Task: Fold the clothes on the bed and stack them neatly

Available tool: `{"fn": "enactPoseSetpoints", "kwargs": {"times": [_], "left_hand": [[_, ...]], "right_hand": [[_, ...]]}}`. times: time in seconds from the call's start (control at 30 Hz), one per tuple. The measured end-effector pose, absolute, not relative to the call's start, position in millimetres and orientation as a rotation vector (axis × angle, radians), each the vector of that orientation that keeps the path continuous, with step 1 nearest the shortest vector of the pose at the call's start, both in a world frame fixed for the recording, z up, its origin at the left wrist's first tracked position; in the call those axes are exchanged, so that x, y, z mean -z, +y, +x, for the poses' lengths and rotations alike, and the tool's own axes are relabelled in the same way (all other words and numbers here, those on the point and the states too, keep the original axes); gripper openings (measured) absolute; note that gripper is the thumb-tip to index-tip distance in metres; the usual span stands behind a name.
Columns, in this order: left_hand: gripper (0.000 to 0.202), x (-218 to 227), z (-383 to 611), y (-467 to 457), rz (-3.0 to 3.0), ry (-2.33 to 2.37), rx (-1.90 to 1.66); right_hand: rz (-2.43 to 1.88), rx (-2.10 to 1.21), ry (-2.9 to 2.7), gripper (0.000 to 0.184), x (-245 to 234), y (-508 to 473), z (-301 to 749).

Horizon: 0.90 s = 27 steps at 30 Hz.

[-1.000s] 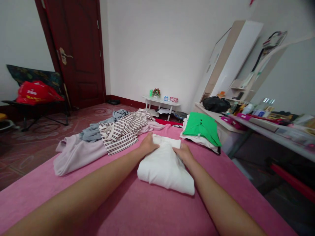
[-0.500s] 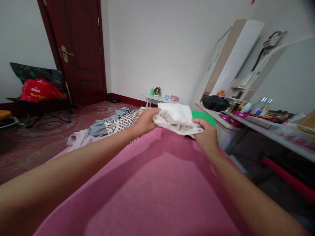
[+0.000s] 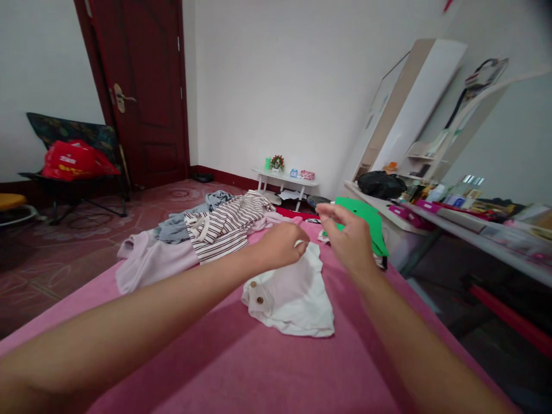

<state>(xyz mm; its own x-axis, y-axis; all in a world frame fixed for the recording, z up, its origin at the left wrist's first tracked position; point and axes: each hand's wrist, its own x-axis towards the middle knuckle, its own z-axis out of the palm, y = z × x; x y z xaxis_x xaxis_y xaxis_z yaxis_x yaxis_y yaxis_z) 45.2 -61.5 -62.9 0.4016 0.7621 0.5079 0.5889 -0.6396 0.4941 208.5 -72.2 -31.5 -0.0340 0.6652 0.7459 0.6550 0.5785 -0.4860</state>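
A white garment with brown buttons (image 3: 290, 296) lies loosely folded on the pink bed cover (image 3: 241, 368). My left hand (image 3: 282, 244) is closed at the garment's far edge and seems to pinch the cloth. My right hand (image 3: 349, 236) hovers just right of it, above the bed, fingers curled and pinched together, with nothing visible in them. Behind my right hand lies a folded green garment (image 3: 371, 221) on a small stack of folded clothes.
A striped top (image 3: 226, 224), a pale pink garment (image 3: 149, 261) and a grey-blue one (image 3: 181, 224) lie heaped on the bed's far left. A cluttered desk (image 3: 474, 215) stands at the right, a small white table (image 3: 284, 181) by the wall, a chair with a red bag (image 3: 73, 161) beside the dark red door.
The white garment was lifted off the bed toward the green stack, then came back down and now lies looser, buttons showing. My right hand has let go of it.
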Motion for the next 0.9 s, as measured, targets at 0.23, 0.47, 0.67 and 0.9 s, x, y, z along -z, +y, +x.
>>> {"fn": "enactPoseSetpoints", "kwargs": {"times": [0.23, 0.47, 0.67, 0.9], "left_hand": [[0.059, 162.2, 66.3, -21.0, 2.539, 1.584, -0.645], [0.053, 178.7, 45.5, -10.7, 2.405, 1.481, -0.987], [0.043, 184.5, 22.5, 3.3, 1.858, 1.796, -1.289], [0.022, 173.5, 25.4, -5.4, 1.898, 1.721, -1.275]], "right_hand": [[-1.500, -0.252, -1.909, 0.055, 164.5, 1.2, 196.0], [-1.388, -0.295, -1.888, 0.051, 189.5, 12.2, 210.5], [-1.253, -0.280, -1.654, 0.034, 182.1, 4.3, 213.2], [-1.293, -0.118, -1.563, 0.031, 175.1, -3.0, 209.0]]}}
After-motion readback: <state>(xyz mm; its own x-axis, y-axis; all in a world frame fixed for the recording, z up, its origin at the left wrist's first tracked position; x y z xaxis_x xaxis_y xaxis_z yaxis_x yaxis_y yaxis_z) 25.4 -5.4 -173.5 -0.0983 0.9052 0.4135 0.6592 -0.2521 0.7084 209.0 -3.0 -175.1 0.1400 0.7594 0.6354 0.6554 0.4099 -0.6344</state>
